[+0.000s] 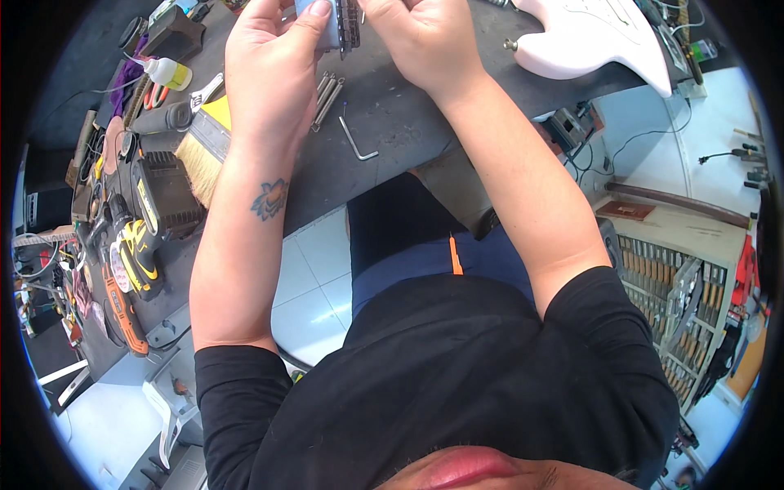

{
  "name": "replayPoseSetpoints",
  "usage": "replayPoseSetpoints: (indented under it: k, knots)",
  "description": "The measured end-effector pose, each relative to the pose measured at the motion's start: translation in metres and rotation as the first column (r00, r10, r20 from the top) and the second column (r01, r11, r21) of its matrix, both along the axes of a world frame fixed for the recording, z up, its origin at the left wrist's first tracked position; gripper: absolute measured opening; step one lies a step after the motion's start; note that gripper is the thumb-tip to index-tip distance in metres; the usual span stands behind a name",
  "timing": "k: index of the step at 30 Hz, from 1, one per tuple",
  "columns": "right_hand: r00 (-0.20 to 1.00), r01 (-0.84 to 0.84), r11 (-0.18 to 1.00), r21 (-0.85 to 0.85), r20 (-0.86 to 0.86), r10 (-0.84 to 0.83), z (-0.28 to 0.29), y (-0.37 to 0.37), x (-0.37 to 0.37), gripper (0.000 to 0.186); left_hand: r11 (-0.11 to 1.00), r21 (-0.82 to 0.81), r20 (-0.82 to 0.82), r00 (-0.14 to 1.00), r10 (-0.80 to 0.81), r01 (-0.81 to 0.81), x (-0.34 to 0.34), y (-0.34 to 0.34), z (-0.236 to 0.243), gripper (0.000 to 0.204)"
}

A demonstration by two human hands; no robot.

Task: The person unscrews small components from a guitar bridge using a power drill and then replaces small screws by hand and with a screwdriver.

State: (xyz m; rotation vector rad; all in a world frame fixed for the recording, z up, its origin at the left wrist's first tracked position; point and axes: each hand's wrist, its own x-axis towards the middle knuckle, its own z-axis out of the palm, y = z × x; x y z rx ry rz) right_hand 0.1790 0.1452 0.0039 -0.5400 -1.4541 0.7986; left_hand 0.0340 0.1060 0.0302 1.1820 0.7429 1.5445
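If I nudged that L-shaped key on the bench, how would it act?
The key looks like solid metal, so it is probably stiff. Its bent end should make it slide or pivot across the bench rather than roll. Being so thin, it is likely light.

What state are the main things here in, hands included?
Left hand: closed on the grey part
Right hand: curled, fingertips out of frame
Hex key: lying on the bench
Springs: lying loose
Brush: partly behind the left forearm
Guitar body: lying, cut off by frame
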Motion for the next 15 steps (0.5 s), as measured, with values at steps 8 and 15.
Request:
replayPoseSetpoints:
  k: [8, 15]
  knots:
    - [0.982, 0.046, 0.997, 0.054, 0.183, -0.055, 0.008, -0.007, 0.002, 0.011, 1.0, -0.007, -0.025, 0.999, 0.021, -0.021, -0.001, -0.003, 0.0, 0.034]
    - [0.974, 0.115, 0.993, -0.009, 0.199, -0.111, 0.014, -0.016, 0.003, 0.015, 1.0, -0.007, -0.029, 0.999, 0.028, -0.028, -0.001, -0.003, -0.001, 0.034]
